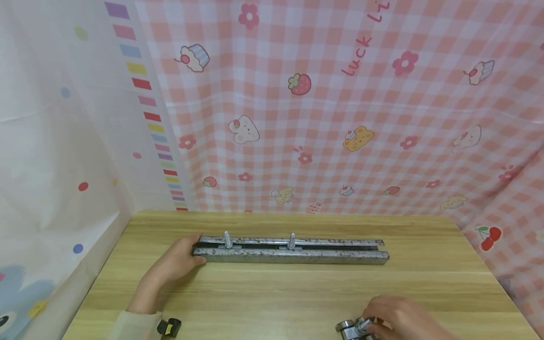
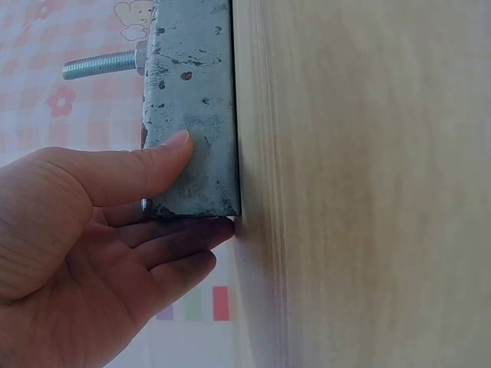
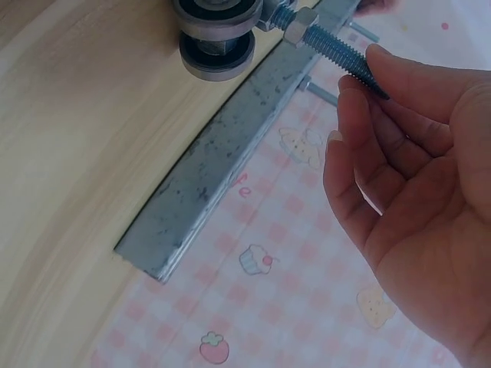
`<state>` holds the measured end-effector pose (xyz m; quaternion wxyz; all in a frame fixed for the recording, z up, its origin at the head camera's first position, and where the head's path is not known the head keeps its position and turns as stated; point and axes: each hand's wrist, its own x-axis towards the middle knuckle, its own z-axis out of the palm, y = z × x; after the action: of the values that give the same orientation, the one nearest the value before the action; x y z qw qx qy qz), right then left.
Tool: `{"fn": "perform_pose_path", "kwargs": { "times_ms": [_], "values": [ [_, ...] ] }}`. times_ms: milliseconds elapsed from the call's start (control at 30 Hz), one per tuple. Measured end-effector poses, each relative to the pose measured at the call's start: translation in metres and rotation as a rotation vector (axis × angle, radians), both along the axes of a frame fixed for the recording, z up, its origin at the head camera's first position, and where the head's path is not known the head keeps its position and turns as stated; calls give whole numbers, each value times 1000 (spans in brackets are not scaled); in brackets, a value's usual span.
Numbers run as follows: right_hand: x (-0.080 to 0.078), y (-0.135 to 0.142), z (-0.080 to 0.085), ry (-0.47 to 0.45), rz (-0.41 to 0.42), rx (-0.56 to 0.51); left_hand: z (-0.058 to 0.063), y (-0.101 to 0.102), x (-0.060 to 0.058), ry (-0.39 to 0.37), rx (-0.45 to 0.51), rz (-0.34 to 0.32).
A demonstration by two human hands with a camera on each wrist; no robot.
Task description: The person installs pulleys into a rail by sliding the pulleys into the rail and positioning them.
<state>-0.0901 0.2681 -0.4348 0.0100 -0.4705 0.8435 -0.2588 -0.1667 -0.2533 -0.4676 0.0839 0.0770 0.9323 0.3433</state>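
Note:
A scuffed grey steel channel track (image 1: pixel 293 257) lies lengthwise on the wooden table, its slot facing up. Two threaded bolts, a left one (image 1: pixel 227 241) and a right one (image 1: pixel 292 242), stick up through that slot. My left hand (image 1: pixel 176 259) grips the track's left end, thumb (image 2: pixel 165 161) on the front face and fingers around the end. Near the table's front edge, my right hand (image 1: pixel 399 314) holds a roller trolley (image 1: pixel 350 330) apart from the track. In the right wrist view, thumb and fingertips pinch its threaded bolt (image 3: pixel 341 52); a nut (image 3: pixel 301 27) and black-and-silver wheels (image 3: pixel 219 54) show beyond.
Bare wood of the table (image 1: pixel 255 288) lies in front of the track. A pink checked cloth (image 1: pixel 323 113) hangs behind the table, and a white dotted cloth (image 1: pixel 55 141) hangs at the left. The left wrist carries a black strap (image 1: pixel 170 327).

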Motion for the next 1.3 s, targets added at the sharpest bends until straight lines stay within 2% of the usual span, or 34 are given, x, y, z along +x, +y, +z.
{"fn": "perform_pose_path", "kwargs": {
  "times_ms": [133, 367, 600, 800, 933, 1033, 1167, 1300],
  "values": [
    [-1, 6, -2, 63, -3, -21, 1, 0, 0, 3, 0, -4],
    [-2, 16, 0, -25, -81, 13, 1, 0, 1, 2, 0, -5],
    [-1, 21, 4, 2, -168, 37, 1, 0, 0, 2, -4, -10],
    [-3, 25, 9, -84, -272, 118, 1, 0, 0, -6, -5, -4],
    [-7, 30, 7, -37, -272, 86, 1, 0, 0, 1, -8, -3],
    [-10, 35, 3, 90, -242, 23, 0, 0, 0, 7, -9, -3],
    [-15, 41, -2, 190, -250, -4, 0, 0, 0, 9, -11, -1],
    [-17, 48, -1, 89, -311, 35, 0, 1, 0, 11, -15, -1]
  ]
}}
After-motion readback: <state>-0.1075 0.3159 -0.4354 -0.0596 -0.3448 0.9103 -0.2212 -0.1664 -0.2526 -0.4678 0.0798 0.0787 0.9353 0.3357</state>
